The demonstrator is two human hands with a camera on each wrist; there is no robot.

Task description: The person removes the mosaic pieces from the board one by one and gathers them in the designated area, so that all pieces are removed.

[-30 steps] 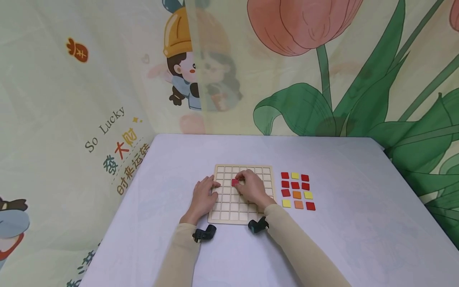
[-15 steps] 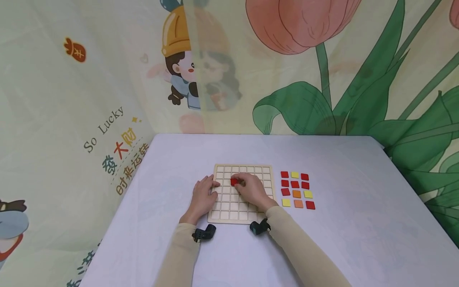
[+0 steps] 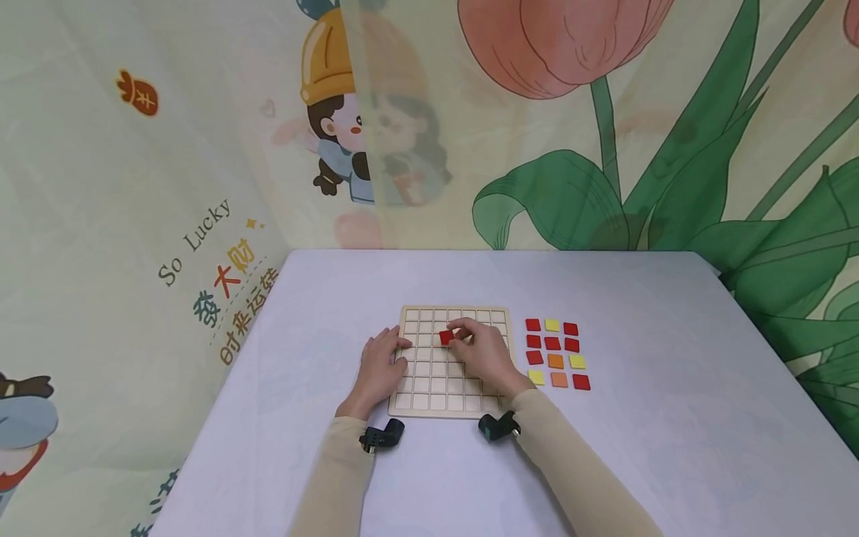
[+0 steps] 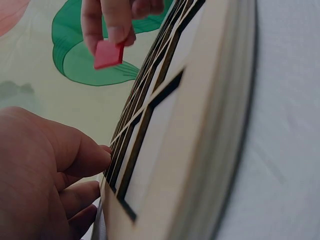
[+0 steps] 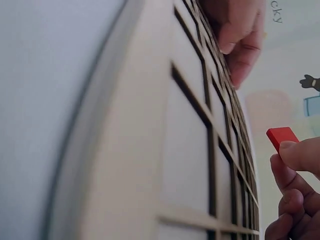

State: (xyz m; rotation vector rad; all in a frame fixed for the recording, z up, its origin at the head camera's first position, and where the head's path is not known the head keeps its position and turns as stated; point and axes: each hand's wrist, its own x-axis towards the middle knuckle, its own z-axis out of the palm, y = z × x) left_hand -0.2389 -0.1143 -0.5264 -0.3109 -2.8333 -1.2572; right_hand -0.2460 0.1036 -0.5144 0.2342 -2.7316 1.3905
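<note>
My right hand (image 3: 488, 353) pinches a small red square tile (image 3: 446, 338) between thumb and fingers over the upper middle of a wooden grid board (image 3: 429, 403). Both wrist views show that red tile (image 4: 108, 54) raised off the grid, apart from its surface. The board's cells are pale and square, split by thin ridges. At the board's left edge rests my left hand (image 3: 380, 371), its fingers loosely extended and its fingertips on the frame. In the left wrist view, the thumb and fingers of the left hand (image 4: 45, 175) lie beside the rim, holding no tile.
Right of the board, loose square tiles lie in rows: several red tiles (image 3: 552, 343), yellow tiles (image 3: 577, 362) and two orange tiles (image 3: 555, 361). A white cloth covers the table (image 3: 671, 447). A printed curtain (image 3: 416, 134) hangs behind it.
My right hand has shifted a little to the right with the red tile, after a slight move left. The left hand stays at the board's edge.
</note>
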